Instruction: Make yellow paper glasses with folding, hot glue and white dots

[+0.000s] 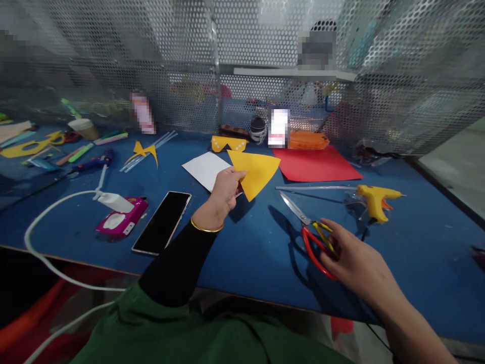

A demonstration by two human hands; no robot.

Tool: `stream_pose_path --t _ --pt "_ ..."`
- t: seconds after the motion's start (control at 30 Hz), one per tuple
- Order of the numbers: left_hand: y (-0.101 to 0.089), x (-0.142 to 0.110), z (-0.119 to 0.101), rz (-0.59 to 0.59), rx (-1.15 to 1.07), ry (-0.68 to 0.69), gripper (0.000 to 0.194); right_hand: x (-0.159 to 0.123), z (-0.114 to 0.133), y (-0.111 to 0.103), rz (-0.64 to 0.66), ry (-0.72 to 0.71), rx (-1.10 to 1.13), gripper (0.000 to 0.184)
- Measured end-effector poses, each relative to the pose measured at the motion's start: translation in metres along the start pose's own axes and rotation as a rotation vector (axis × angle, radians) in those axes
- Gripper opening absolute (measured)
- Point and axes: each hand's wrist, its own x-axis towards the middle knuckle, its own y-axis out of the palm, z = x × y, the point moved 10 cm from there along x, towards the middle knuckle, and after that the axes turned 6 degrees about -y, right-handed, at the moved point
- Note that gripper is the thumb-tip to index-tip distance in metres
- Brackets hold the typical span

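My left hand point(224, 191) is closed in a pinch on a yellow paper cut-out point(254, 171), holding it up above the blue table point(246, 242). A gold bangle circles that wrist. My right hand point(350, 258) rests on the table at the right with its fingers through the red and yellow handles of a pair of scissors point(314, 235), whose blades lie on the table and point away to the upper left. A white sheet point(206, 169) lies just behind the cut-out.
A red sheet point(316, 164) lies at the back. A yellow glue gun point(375, 198) and a clear glue stick point(314, 188) sit right of the scissors. A black phone point(162, 221), a pink device point(122, 218) with a white cable, yellow paper shapes and pens lie left. Perforated metal screens point(189, 65) wall the table.
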Motion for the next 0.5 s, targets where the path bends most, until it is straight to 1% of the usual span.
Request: stream_pose_path --t 0.07,0.13,0.2,0.27,0.33,0.4,0.43,0.5 --pt "0.002 0.000 0.001 0.012 0.004 0.000 0.020 -0.003 -0.013 -0.005 -0.013 0.101 -0.028 0.062" --pt "0.004 -0.001 0.001 0.026 0.011 0.002 0.024 -0.004 -0.021 -0.006 -0.007 0.174 -0.064 0.060" --pt "0.006 -0.001 0.001 0.041 0.016 0.008 0.027 -0.004 -0.025 -0.005 0.010 0.221 -0.105 0.059" --pt "0.009 -0.003 0.000 0.063 0.019 0.028 0.027 -0.003 -0.026 0.001 0.041 0.237 -0.144 0.057" --pt "0.013 -0.005 -0.003 0.090 0.020 0.063 0.026 -0.002 -0.024 0.007 0.074 0.205 -0.182 0.051" --pt "0.018 -0.008 -0.004 0.117 0.027 0.095 0.025 0.002 -0.016 0.007 0.061 0.116 -0.215 0.042" --pt "0.020 -0.009 -0.003 0.131 0.032 0.103 0.026 0.005 -0.008 0.000 0.007 0.058 -0.225 0.039" --pt "0.026 -0.011 0.001 0.162 0.040 0.098 0.029 0.012 0.011 -0.028 -0.207 -0.054 -0.210 0.036"
